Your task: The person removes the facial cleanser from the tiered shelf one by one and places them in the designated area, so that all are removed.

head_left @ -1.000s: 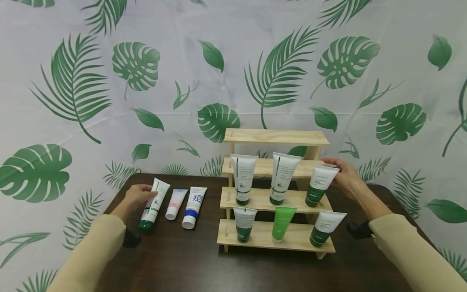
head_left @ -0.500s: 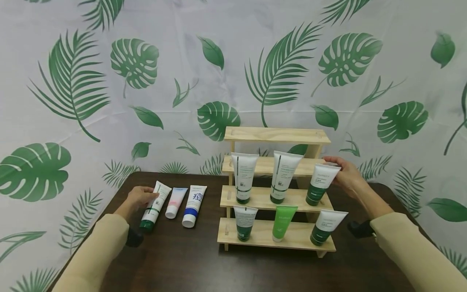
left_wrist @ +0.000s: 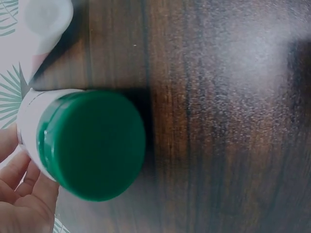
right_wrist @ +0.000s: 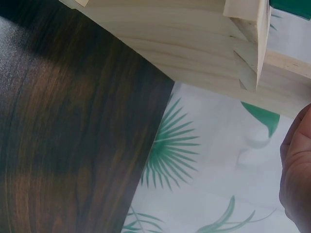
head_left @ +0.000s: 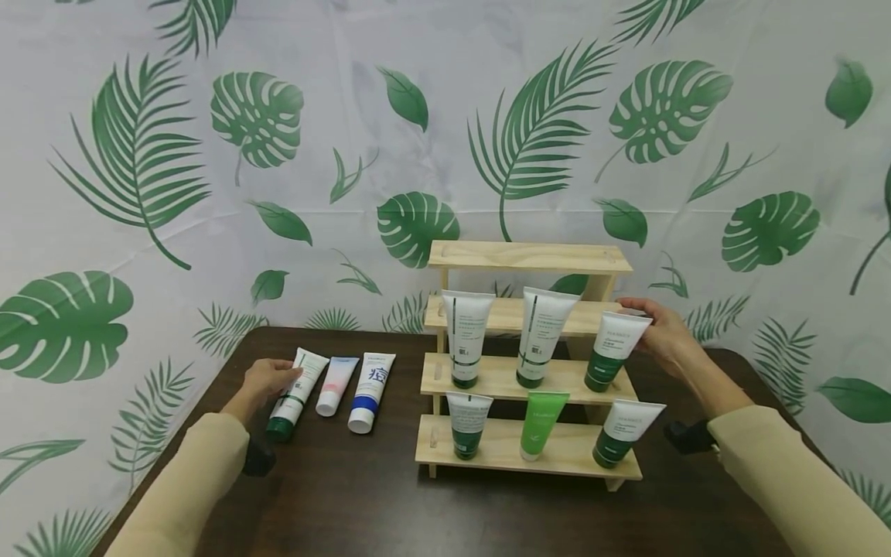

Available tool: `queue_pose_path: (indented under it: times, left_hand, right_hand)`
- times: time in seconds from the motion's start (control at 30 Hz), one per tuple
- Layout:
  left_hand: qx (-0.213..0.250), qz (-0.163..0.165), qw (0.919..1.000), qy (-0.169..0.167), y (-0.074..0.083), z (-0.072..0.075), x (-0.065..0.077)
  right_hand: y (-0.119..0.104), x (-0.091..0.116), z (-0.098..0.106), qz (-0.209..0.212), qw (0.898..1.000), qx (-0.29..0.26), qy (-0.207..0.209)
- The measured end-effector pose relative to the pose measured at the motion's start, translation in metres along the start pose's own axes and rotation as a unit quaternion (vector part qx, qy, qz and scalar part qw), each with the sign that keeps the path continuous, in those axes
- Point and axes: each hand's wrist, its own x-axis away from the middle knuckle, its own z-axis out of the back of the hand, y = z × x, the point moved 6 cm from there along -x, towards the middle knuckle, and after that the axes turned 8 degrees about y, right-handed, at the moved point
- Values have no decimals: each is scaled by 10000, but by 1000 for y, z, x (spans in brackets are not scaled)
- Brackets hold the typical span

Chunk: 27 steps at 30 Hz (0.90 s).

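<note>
At the table's left, my left hand (head_left: 263, 379) grips a white cosmetic tube (head_left: 295, 393) with a dark green cap (left_wrist: 99, 145). In the left wrist view, curled fingers (left_wrist: 41, 191) press against the tube's side behind the cap. My right hand (head_left: 663, 336) holds the right end of a stepped wooden display rack (head_left: 529, 255), around its third board. Its thumb is hidden behind a white-and-green tube (head_left: 618, 340) on the second step. In the right wrist view, only part of the right hand (right_wrist: 297, 170) shows, beside the rack's pale wood (right_wrist: 141, 43).
A pink tube (head_left: 337, 384) and a white tube with a blue band (head_left: 372, 391) lie right of the gripped one. Two tall white tubes (head_left: 467, 333) stand on the second step. The lowest step carries a white-and-green tube (head_left: 469, 418), a green tube (head_left: 541, 422) and another white-and-green one (head_left: 626, 425).
The left hand and its tube have shifted slightly to the right, bringing the tube's top closer to the pink tube. My right hand keeps its place at the rack.
</note>
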Motion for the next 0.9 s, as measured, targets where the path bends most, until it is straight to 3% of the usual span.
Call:
queue_pose_path:
  times: [0.27, 0.53, 0.9]
  left_hand:
    - [-29, -99, 9993, 360, 1, 1, 4]
    - [-33, -155, 9989, 440, 2, 3, 7]
    - [-102, -66, 9986, 511, 0, 3, 7]
  right_hand:
    - [-1, 1, 1, 44, 10000, 16, 46]
    - [1, 1, 1, 43, 9999, -116, 10]
    - [-1, 1, 0, -45, 9998, 206, 73]
